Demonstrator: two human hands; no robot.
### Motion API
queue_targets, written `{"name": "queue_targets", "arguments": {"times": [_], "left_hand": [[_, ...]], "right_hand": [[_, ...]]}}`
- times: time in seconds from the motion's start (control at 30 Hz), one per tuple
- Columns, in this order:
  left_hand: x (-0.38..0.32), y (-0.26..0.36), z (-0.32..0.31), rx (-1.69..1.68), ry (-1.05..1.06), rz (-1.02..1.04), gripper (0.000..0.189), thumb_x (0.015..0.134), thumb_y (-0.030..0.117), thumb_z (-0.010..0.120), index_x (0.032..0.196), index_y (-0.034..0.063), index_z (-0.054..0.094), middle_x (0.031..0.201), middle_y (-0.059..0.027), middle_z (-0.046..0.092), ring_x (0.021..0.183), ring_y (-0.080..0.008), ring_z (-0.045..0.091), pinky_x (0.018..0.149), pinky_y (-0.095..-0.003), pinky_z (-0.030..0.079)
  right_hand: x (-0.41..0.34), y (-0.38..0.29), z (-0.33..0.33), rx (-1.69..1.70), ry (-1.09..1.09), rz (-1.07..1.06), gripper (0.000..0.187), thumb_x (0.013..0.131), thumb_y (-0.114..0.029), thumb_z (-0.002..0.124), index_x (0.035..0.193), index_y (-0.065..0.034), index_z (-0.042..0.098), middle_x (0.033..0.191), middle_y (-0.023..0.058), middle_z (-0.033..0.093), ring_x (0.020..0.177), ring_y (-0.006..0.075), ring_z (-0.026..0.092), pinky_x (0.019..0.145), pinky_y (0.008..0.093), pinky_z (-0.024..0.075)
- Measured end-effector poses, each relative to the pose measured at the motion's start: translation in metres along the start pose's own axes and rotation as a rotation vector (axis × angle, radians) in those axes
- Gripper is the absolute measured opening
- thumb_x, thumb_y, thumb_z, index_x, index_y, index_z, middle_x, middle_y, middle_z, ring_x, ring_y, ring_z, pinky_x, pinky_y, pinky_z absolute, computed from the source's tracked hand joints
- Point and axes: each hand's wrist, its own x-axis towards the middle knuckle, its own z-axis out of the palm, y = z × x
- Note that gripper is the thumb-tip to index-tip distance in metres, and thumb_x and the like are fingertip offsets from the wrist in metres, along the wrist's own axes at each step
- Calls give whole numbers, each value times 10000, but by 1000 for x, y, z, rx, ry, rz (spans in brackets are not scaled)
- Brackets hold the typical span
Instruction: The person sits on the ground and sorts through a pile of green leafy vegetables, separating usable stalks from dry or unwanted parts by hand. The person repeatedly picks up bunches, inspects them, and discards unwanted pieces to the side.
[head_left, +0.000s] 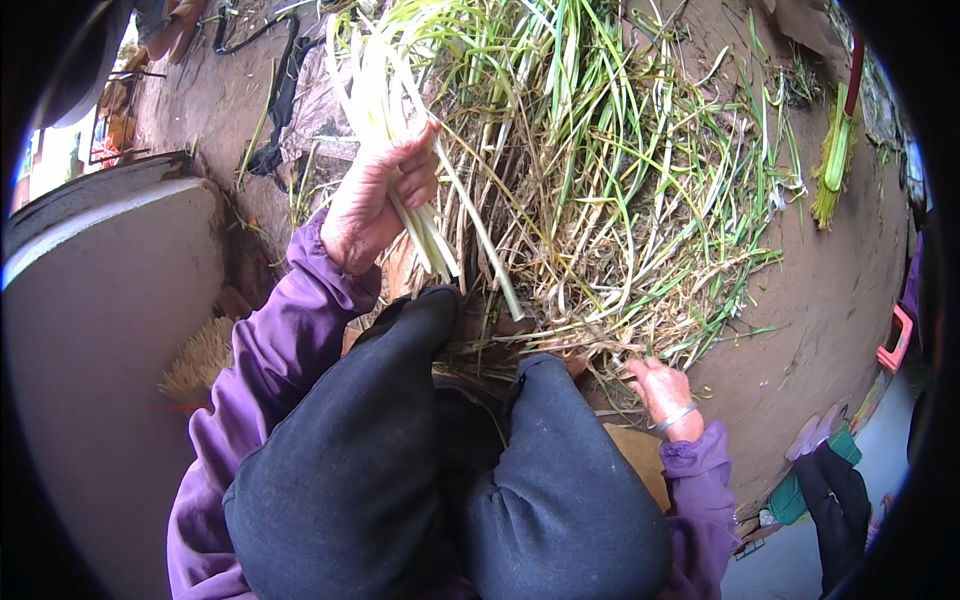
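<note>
A bunch of long pale-green plant stalks (379, 90) is gripped in my left hand (390, 191). Their cut ends stick out below the fist, one stalk reaching farther down than the others; the upper part is washed out by glare. Beyond my knees spreads a heap of green leaves and dry, straw-like stems (577, 202). My right hand (661, 394), with a silvery bracelet at its wrist, is low at the heap's near right edge. Its fingertips are bent towards the withered litter (607, 349); whether they pinch any of it is unclear.
A white low wall (112, 315) stands on the left, with a straw-coloured bristly bundle (199, 360) beside it. To the right, a green-headed broom (832, 169) rests on the brown floor (817, 300). A red plastic object (895, 337) and another person's dark-clothed leg (832, 502) are at the right rim.
</note>
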Motion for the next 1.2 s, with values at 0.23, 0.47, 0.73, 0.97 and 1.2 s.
{"name": "queue_targets", "arguments": {"times": [0.23,0.47,0.73,0.97,1.2], "left_hand": [[3,-7,7,24,3,-4,269,834,137,579,1043,-11,497,607,56,338,495,-43,298,436,-183,267],[-5,-11,10,50,0,-27,406,868,197,539,1209,16,412,682,26,399,531,-47,343,456,-179,309],[-24,-41,8,-88,-120,-192,579,841,262,571,1296,24,306,1203,-154,469,1080,-269,502,951,-418,405],[-29,33,16,-113,-327,22,470,826,236,604,1193,46,382,821,-7,518,563,-58,474,558,-208,466],[-23,95,0,-200,-249,398,221,895,158,485,1047,17,407,792,-12,401,638,-66,402,476,-156,394]], "right_hand": [[64,-74,-54,1137,389,-277,412,813,-62,560,1213,-32,464,878,53,586,874,147,574,668,231,469],[80,-117,-75,1583,199,-307,213,928,-196,425,1027,-24,503,661,3,529,499,9,422,429,133,328],[100,-141,-67,1132,291,-288,194,905,-150,436,1010,-7,515,647,87,553,556,161,577,494,271,448],[117,-118,-64,1120,185,-419,322,907,-239,461,1173,-59,449,804,58,614,608,77,552,516,195,435],[181,-7,-49,557,826,182,120,885,-148,468,901,-43,525,762,91,577,621,157,560,541,284,492]]}}
